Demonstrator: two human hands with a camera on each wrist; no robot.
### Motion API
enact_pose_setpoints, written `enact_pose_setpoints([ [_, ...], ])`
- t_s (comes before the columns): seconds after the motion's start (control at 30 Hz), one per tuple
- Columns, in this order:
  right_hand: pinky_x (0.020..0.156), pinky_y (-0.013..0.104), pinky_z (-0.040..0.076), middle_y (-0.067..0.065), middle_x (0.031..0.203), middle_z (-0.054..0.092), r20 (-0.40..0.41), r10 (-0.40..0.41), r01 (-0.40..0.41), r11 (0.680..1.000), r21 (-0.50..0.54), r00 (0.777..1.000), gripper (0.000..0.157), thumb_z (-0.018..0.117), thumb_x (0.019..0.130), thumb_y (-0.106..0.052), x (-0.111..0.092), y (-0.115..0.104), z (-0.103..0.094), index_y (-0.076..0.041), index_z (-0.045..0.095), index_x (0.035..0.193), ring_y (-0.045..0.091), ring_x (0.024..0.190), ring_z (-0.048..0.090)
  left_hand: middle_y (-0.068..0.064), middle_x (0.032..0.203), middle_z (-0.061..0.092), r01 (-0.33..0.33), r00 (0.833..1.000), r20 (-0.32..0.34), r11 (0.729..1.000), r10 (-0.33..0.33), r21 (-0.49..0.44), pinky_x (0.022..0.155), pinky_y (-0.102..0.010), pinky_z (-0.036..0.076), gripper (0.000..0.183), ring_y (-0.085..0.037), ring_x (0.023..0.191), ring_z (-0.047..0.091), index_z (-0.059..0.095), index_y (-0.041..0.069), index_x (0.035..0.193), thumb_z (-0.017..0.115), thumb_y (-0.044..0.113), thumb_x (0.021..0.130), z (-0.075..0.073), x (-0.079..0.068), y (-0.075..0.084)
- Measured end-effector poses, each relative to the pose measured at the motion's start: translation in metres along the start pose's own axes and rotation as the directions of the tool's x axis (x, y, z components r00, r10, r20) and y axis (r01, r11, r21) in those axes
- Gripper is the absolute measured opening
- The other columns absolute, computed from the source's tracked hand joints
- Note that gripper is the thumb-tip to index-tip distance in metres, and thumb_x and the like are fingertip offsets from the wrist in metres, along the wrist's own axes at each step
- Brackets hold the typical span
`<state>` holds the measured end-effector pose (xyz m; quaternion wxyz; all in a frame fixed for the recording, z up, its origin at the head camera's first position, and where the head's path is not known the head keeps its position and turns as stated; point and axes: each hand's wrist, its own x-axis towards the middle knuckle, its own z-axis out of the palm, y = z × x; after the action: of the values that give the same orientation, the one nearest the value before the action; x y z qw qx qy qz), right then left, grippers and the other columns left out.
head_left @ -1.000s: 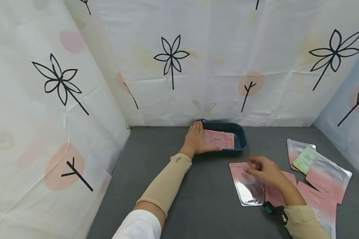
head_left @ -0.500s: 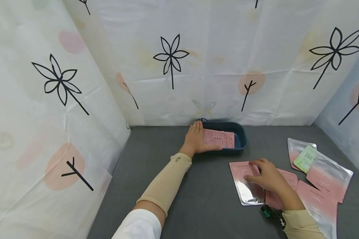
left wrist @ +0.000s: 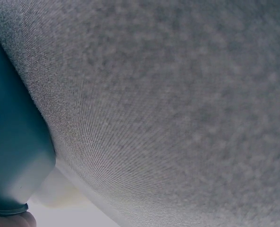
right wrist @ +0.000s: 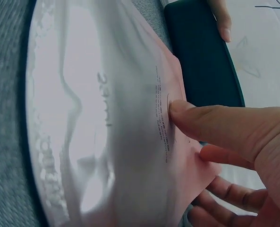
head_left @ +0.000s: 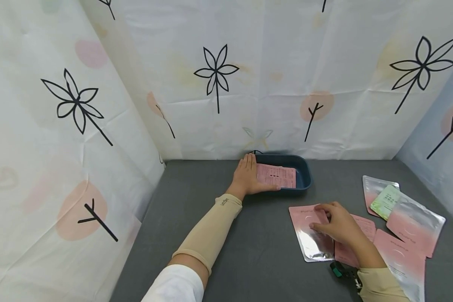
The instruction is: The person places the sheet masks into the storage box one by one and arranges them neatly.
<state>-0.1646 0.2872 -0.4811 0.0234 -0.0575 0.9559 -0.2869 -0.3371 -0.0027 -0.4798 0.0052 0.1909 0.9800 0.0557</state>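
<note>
Near the back of the table stands a dark blue tray (head_left: 305, 167) with pink printed pouches (head_left: 277, 176) in it. My left hand (head_left: 246, 176) rests against its left end, fingers straight and thumb along the front rim. In the left wrist view the tray's side (left wrist: 17, 142) shows, with a fingertip at the rim. My right hand (head_left: 337, 222) pinches the upper edge of a pink-and-silver foil pouch (head_left: 311, 235). In the right wrist view the thumb (right wrist: 191, 116) lies on the pouch's printed face (right wrist: 130, 118); the other fingers are at its pink edge, their tips partly hidden.
A pink pouch (head_left: 345, 251) lies partly under the right forearm. Farther right are more pink-and-silver pouches (head_left: 415, 226) and a green packet (head_left: 386, 201), overlapping. A patterned cloth (head_left: 272, 105) hangs behind the grey table (head_left: 196, 188).
The right hand has come down onto the foil pouch, its thumb and fingers spreading from a closed pinch above it. The left hand and the tray stay where they were.
</note>
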Motion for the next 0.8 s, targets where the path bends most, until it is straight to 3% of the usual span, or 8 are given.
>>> enact_pose_setpoints([
  [0.33, 0.068, 0.028, 0.047, 0.01, 0.105, 0.07, 0.009, -0.027, 0.026, 0.994, 0.104, 1.0, 0.049, 0.089, 0.087, -0.024, -0.003, 0.001, 0.0, -0.005, 0.072, 0.129, 0.021, 0.089, 0.057, -0.014, 0.18, 0.006, 0.008, 1.0, -0.018, 1.0, -0.007, 0.015, 0.137, -0.042, 0.011, 0.144, -0.027, 0.168, 0.005, 0.0, 0.003, 0.17, 0.053, 0.098, 0.076, -0.001, -0.001, 0.002],
  [0.43, 0.067, 0.025, 0.049, 0.012, 0.11, 0.073, 0.001, -0.045, 0.044, 0.988, 0.146, 0.999, 0.043, 0.087, 0.088, -0.018, -0.006, 0.0, 0.0, -0.005, 0.074, 0.127, 0.018, 0.087, 0.057, -0.014, 0.181, 0.004, 0.01, 1.0, -0.007, 1.0, -0.01, 0.021, 0.137, -0.042, 0.01, 0.144, -0.027, 0.168, 0.003, -0.003, 0.004, 0.17, 0.052, 0.098, 0.076, 0.001, 0.001, 0.001],
  [0.63, 0.065, 0.025, 0.056, 0.025, 0.127, 0.072, -0.04, -0.097, 0.104, 0.964, 0.244, 0.994, 0.041, 0.084, 0.092, -0.011, -0.009, -0.005, -0.004, -0.002, 0.073, 0.13, 0.018, 0.088, 0.071, -0.013, 0.181, 0.002, 0.006, 1.0, -0.001, 1.0, -0.006, 0.018, 0.137, -0.042, 0.009, 0.145, -0.026, 0.169, 0.002, -0.003, 0.004, 0.17, 0.053, 0.098, 0.076, 0.004, 0.004, 0.0],
  [0.8, 0.07, 0.023, 0.059, 0.025, 0.129, 0.072, -0.102, -0.169, 0.191, 0.945, 0.266, 0.98, 0.037, 0.081, 0.093, -0.005, -0.01, -0.009, -0.008, -0.002, 0.073, 0.129, 0.006, 0.091, 0.072, -0.013, 0.181, 0.003, 0.003, 1.0, -0.007, 1.0, -0.003, 0.009, 0.137, -0.042, 0.01, 0.145, -0.026, 0.169, 0.003, -0.002, 0.004, 0.17, 0.054, 0.098, 0.076, 0.002, 0.001, 0.0],
])
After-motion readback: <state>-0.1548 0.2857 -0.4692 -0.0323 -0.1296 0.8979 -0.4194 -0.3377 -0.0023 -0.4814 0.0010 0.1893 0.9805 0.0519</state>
